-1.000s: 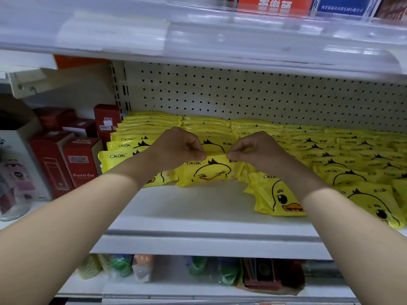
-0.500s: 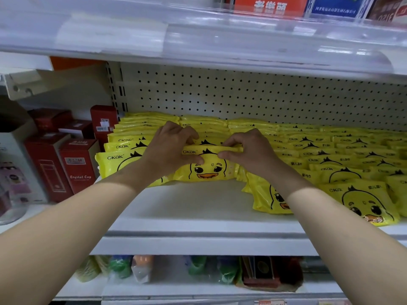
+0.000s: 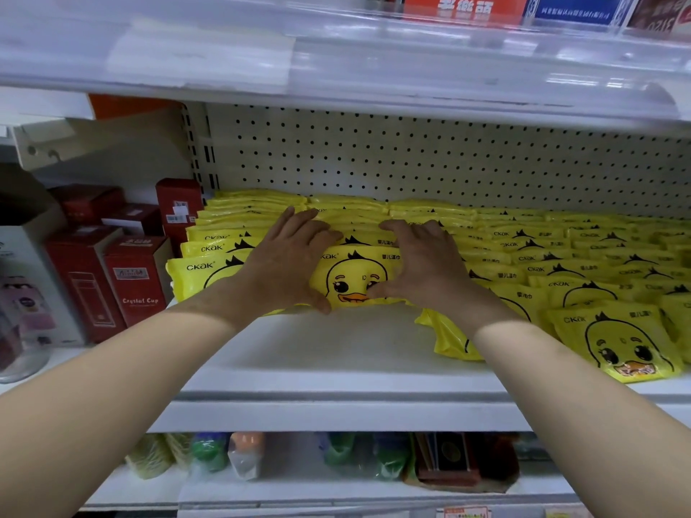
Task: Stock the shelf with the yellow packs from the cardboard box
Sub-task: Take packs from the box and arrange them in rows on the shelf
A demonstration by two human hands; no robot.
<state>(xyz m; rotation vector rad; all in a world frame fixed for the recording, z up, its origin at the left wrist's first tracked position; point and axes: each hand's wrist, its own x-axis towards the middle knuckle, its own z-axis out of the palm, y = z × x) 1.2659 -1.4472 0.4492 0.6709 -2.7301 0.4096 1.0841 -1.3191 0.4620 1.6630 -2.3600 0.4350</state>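
Two spread grips, left hand (image 3: pixel 288 261) and right hand (image 3: pixel 426 269), press flat on the front yellow pack (image 3: pixel 355 280) on the shelf (image 3: pixel 329 353).

The yellow packs (image 3: pixel 355 280) read "CKAK" beside Chinese characters; a red box (image 3: pixel 136 282) to their left reads "Crystal Cup".

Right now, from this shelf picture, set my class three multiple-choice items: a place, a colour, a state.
1. The red boxes stand: A left of the yellow packs; B right of them; C on them.
2. The front pack's duck beak is: A blue; B orange; C green.
3. The left hand and right hand are: A fists; B gripping a box; C spread flat on packs.
Answers: A, boxes flank the leftmost column; B, the beak prints orange; C, both lie flat, unclenched.
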